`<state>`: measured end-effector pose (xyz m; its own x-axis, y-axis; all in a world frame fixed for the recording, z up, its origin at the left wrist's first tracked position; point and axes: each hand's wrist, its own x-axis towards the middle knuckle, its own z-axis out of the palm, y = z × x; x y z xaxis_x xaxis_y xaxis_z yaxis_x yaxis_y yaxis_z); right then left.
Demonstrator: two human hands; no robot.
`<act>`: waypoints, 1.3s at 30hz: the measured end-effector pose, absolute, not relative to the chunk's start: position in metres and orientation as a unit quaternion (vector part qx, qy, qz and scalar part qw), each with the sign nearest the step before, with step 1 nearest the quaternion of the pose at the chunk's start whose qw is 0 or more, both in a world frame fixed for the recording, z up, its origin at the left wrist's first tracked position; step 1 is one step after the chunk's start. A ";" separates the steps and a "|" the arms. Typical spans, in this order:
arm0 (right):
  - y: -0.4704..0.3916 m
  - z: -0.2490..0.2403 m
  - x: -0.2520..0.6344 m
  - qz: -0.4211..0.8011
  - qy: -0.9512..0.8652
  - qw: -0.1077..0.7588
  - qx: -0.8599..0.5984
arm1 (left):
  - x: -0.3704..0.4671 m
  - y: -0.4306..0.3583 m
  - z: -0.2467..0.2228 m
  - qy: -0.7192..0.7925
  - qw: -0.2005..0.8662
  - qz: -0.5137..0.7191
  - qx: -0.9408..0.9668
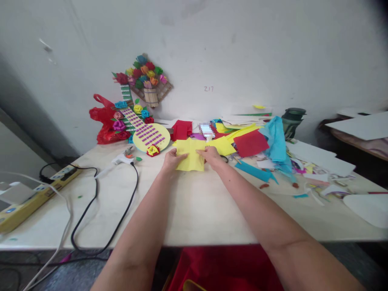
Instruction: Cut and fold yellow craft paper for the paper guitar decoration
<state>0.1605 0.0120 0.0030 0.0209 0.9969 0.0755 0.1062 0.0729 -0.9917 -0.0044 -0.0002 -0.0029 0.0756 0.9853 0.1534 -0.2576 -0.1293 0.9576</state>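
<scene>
A square of yellow crepe paper (190, 155) with a crease down its middle is held up between my two hands over the table. My left hand (173, 160) pinches its left edge, thumb on the near face. At the right edge my right hand (211, 156) grips it the same way. More yellow paper (223, 146) lies just behind my right hand, with a red paper square (251, 143) beside it. To the left of the held sheet rests a round yellow paper piece (160, 137) with purple strips and a red-and-yellow paper flower (153, 150).
A hot glue gun (123, 158) with a black cord lies left, near a yellow power strip (39, 196). Blue crepe paper (276, 139), paper scraps (321, 184) and a dark green bottle (293, 121) stand right. A phone (207, 130) is at the back.
</scene>
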 end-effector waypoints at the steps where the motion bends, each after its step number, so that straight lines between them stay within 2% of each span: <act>1: 0.014 0.002 0.162 0.446 -0.535 0.505 -0.511 | -0.006 0.001 -0.004 0.378 0.545 0.564 0.491; 6: 0.018 -0.001 0.170 0.473 -0.540 0.512 -0.471 | -0.019 0.003 -0.007 0.403 0.545 0.552 0.486; 12: 0.014 -0.002 0.170 0.518 -0.572 0.456 -0.443 | -0.018 -0.003 -0.004 0.336 0.586 0.530 0.513; 15: 0.013 -0.003 0.170 0.530 -0.571 0.457 -0.429 | -0.018 -0.003 -0.004 0.326 0.582 0.537 0.517; 19: 0.013 -0.003 0.171 0.540 -0.564 0.471 -0.412 | -0.027 0.001 -0.004 0.361 0.572 0.533 0.509; 22: 0.011 -0.001 0.174 0.553 -0.582 0.437 -0.407 | -0.037 0.001 0.000 0.377 0.587 0.537 0.474; 25: 0.007 0.001 0.175 0.585 -0.598 0.374 -0.400 | -0.043 -0.002 0.007 0.374 0.600 0.485 0.514; 29: 0.002 0.002 0.173 0.600 -0.614 0.328 -0.394 | -0.041 -0.007 0.013 0.384 0.591 0.355 0.614; 34: 0.002 0.001 0.172 0.597 -0.610 0.340 -0.395 | -0.038 -0.007 0.011 0.379 0.577 0.324 0.647; 39: 0.000 0.004 0.170 0.619 -0.583 0.357 -0.388 | -0.039 -0.006 0.009 0.372 0.612 0.313 0.624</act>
